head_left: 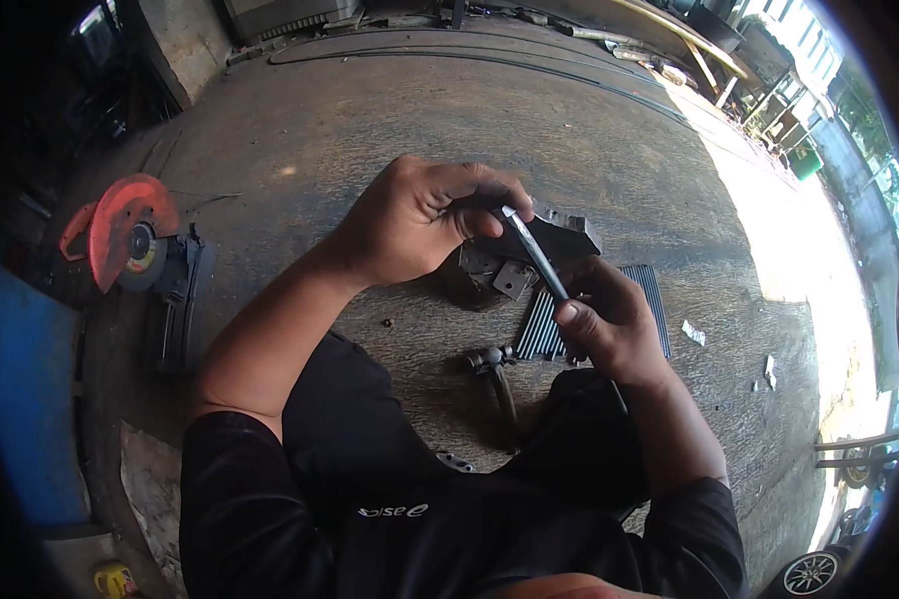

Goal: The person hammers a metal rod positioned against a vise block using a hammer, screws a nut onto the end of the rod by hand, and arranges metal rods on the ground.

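Note:
A slim grey metal rod (537, 256) with a bright, flattened tip slants between my hands. My right hand (614, 324) is closed around its lower part, thumb pressed along it. At the upper tip, the curled thumb and forefinger of my left hand (410, 220) pinch the rod. Beneath the hands sits a dark metal block (479, 272), partly hidden, with a small holed plate (514, 281) on it. Several similar rods (541, 327) lie side by side on the floor, partly behind my right hand. A hammer (493, 371) rests between my legs.
A red-guarded cut-off saw (135, 240) stands at left, above a blue panel (30, 389). Long thin bars (489, 58) lie across the far floor. Light scraps (693, 332) are scattered at right. A yellow bottle (116, 580) is at the lower left, a wheel (811, 573) at the lower right.

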Demonstrator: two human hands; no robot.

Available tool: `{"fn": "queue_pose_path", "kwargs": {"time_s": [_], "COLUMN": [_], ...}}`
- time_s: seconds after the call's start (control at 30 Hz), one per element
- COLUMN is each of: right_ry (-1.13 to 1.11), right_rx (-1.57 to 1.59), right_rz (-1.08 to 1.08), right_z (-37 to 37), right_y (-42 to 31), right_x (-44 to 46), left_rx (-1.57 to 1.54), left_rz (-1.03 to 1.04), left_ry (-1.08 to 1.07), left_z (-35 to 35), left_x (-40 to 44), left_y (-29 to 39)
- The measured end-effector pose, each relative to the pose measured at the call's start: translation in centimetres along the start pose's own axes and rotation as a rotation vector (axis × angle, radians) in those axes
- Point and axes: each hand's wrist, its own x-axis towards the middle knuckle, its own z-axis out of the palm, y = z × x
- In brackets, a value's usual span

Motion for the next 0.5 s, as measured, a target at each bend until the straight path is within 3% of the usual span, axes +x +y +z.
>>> {"fn": "queue_pose_path", "kwargs": {"time_s": [0.23,0.5], "right_ry": [0.045,0.034], "right_rx": [-0.023,-0.019], "right_rz": [0.064,0.067], "right_z": [0.03,-0.13], "right_y": [-0.42,-0.17], "right_x": [-0.17,-0.12], "left_rx": [0.180,0.171], "left_rz": [0.064,-0.001], "left_ry": [-0.024,-0.008], "left_z": [-0.33,-0.43], "left_x": [0.05,0.03], "left_y": [0.33,0.36]}}
